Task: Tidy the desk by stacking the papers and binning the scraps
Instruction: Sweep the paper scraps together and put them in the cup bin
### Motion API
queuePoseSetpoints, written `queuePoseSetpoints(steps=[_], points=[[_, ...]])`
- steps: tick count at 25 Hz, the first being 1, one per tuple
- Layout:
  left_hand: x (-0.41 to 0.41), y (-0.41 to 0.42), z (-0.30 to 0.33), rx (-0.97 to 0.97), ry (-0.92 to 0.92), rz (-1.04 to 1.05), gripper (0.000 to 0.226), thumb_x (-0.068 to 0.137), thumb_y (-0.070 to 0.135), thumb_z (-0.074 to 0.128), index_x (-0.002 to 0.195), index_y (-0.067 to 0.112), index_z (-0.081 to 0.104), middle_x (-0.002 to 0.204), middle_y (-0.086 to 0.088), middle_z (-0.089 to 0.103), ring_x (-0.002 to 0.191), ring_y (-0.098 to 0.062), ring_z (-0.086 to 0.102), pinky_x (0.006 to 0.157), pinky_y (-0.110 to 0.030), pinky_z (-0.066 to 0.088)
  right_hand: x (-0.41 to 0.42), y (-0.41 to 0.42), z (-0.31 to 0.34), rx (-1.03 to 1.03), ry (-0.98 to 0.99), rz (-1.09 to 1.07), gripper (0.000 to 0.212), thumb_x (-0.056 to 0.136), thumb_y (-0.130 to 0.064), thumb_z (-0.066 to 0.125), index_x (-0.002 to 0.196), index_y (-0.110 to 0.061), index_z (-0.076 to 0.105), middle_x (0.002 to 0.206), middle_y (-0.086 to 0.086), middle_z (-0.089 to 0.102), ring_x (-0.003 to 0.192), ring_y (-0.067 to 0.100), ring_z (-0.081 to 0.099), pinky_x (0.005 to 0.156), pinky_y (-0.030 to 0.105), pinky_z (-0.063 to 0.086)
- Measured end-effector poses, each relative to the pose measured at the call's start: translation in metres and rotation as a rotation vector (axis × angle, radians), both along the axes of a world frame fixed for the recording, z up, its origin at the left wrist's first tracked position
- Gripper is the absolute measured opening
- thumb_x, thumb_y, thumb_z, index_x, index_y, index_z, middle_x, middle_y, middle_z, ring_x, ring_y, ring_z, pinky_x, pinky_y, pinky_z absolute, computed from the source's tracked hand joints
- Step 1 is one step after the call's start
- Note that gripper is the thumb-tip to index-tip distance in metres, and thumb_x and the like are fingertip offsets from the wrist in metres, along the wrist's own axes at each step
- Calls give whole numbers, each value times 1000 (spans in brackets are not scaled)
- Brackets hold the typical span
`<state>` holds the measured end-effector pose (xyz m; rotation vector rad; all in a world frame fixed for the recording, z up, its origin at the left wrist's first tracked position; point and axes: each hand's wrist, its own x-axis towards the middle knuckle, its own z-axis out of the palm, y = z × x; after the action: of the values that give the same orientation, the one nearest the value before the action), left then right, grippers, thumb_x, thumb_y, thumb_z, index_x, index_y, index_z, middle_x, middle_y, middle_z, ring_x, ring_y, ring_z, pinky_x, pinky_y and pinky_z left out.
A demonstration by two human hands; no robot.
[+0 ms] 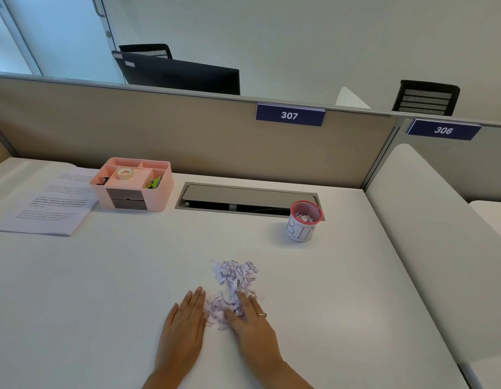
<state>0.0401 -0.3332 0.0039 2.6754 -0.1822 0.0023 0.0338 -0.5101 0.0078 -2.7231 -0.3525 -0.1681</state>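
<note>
A heap of small pale paper scraps [235, 279] lies on the white desk [103, 290] near its front middle. My left hand [184, 321] lies flat on the desk, fingers straight, touching the heap's left edge. My right hand [252, 321], with a ring on one finger, rests flat on the near part of the scraps. A small mesh bin [304, 221] with a pink rim and a paper label reading BIN stands behind and to the right, with scraps inside. A stack of printed papers [50, 203] lies at the far left.
A pink desk organiser [132, 185] with tape and clips stands beside the papers. An open cable tray [243, 199] is set into the desk behind the bin. A beige partition [187, 136] closes the back; a white side panel [428, 220] bounds the right.
</note>
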Motion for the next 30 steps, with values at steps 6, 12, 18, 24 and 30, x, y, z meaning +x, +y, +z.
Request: queuePoseSetpoints(steps=[6, 12, 18, 24, 30], points=[[12, 1, -15, 81, -64, 61, 90, 84, 60, -21, 149, 21, 28, 157, 10, 18, 146, -13, 15, 115, -31, 11, 9, -25, 1, 31, -68, 106, 35, 52, -15, 89, 83, -21, 75, 96, -4, 73, 84, 12, 71, 55, 13, 54], [47, 14, -1, -41, -17, 62, 56, 95, 35, 20, 145, 18, 39, 151, 10, 33, 142, -10, 30, 114, -31, 23, 47, -51, 26, 674, 318, -273, 25, 73, 13, 65, 73, -9, 78, 76, -2, 73, 68, 10, 65, 66, 22, 52], [85, 35, -2, 146, -26, 21, 68, 89, 37, 9, 143, 16, 43, 153, 1, 33, 142, -20, 31, 112, -41, 27, 100, -114, 87, 1331, 729, -447, 21, 80, 13, 63, 81, -5, 74, 75, 8, 75, 65, 15, 71, 63, 19, 58], [90, 35, -6, 202, -15, 58, 62, 93, 39, 15, 142, 17, 45, 152, 0, 37, 140, -22, 35, 109, -46, 31, 178, -173, 154, 1060, 610, -491, 19, 82, 16, 58, 94, 5, 67, 71, 9, 72, 59, 17, 68, 52, 16, 55], [90, 34, -3, 190, -25, 58, 62, 92, 40, 15, 141, 17, 46, 151, 0, 38, 140, -23, 35, 109, -47, 32, 261, -168, 167, -126, 627, -471, 20, 82, -6, 65, 100, -2, 73, 81, 17, 63, 57, 18, 53, 62, 25, 45]])
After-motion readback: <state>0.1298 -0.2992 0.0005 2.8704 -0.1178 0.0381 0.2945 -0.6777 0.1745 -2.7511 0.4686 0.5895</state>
